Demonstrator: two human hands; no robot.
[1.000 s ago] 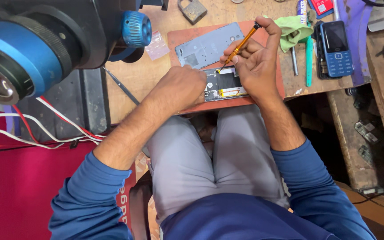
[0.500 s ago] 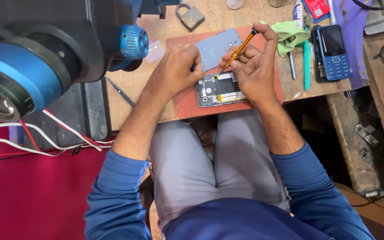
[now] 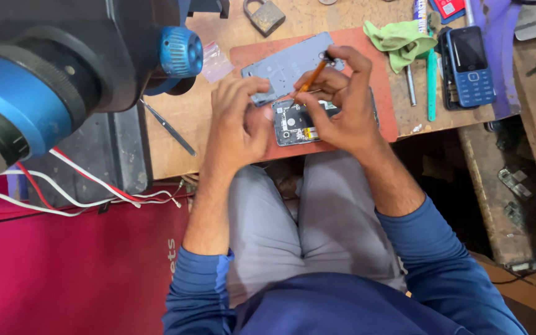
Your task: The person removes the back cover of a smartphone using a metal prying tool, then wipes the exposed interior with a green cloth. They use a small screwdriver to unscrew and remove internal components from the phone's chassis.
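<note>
An opened smartphone (image 3: pixel 299 124) with its circuit board showing lies on a reddish work mat (image 3: pixel 387 111) on the wooden bench. Its grey back cover (image 3: pixel 286 65) rests just beyond it on the mat. My right hand (image 3: pixel 342 105) grips a thin orange-handled screwdriver (image 3: pixel 312 75), tip pointing down at the phone's upper edge. My left hand (image 3: pixel 237 118) sits at the phone's left end, its fingers curled toward the grey cover's near edge. Whether those fingers pinch anything is hidden.
A large blue-and-black microscope head (image 3: pixel 51 80) fills the upper left. A padlock (image 3: pixel 265 15), green cloth (image 3: pixel 398 40), blue keypad phone (image 3: pixel 466 65), tweezers (image 3: pixel 169 127), a teal pen-like tool (image 3: pixel 431 80) and a small clear bag (image 3: pixel 215 62) lie around the mat. White and red wires (image 3: pixel 88 186) hang left.
My left hand has lifted off the phone's lower left and moved up toward the grey cover. The right hand with the screwdriver has stayed over the phone.
</note>
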